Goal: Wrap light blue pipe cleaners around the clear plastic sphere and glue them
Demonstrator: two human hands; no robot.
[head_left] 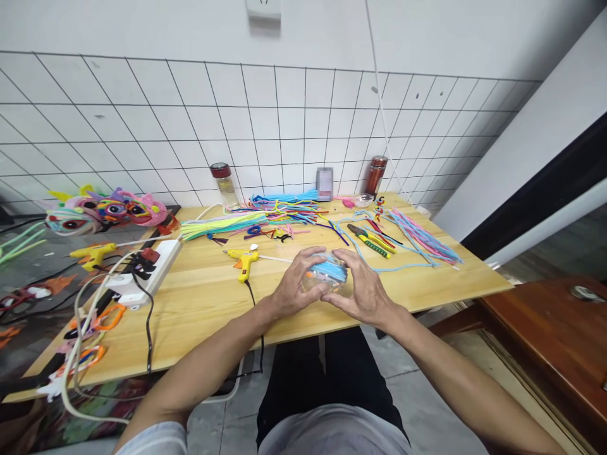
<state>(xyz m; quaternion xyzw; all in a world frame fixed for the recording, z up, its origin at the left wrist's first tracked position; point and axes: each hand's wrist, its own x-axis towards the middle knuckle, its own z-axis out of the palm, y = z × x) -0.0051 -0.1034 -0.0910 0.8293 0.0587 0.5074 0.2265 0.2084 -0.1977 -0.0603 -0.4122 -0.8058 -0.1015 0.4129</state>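
Blue shows in the clear ball (pixel 327 273), clasped between left hand (pixel 294 288) and right hand (pixel 366 292), probably light, slippery and crushable, best held round its sides.

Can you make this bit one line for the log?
left hand: holds clear round object; right hand: holds its other side; object: blue showing through; nearby: yellow glue gun, pliers

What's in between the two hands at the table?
In the head view, a clear rounded thing, with blue showing in it, is between the left hand and right hand; both hold it.
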